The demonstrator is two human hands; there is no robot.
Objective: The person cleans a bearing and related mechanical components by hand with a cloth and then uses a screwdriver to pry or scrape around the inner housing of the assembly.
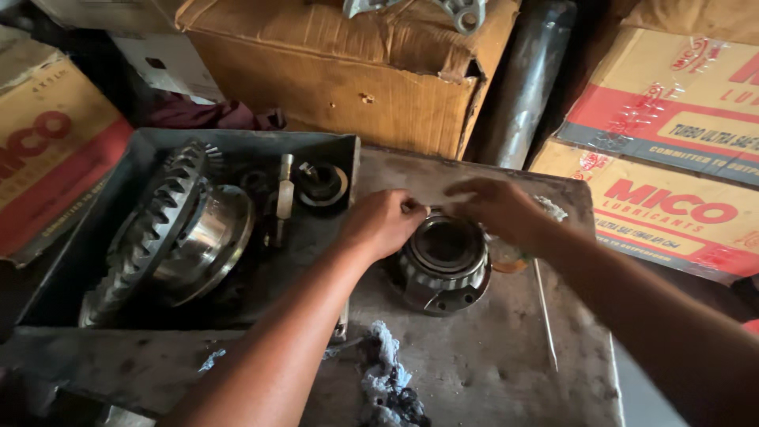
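A round metal bearing housing [443, 265] with a flanged base stands upright on a grimy metal work surface [490, 364]. My left hand [385, 222] rests at its upper left rim, fingers curled and pinching something small that I cannot make out. At the far rim, my right hand [496, 207] hovers with fingers bent down onto the housing's top edge. Both forearms reach in from the bottom of the view.
A metal tray [95, 237] at the left holds a large ring gear with differential case [170, 233], a bearing ring [320, 183] and small parts. A dirty rag [387, 379] lies near the front. A thin rod [545, 316] lies at right. Cardboard boxes [348, 71] surround the surface.
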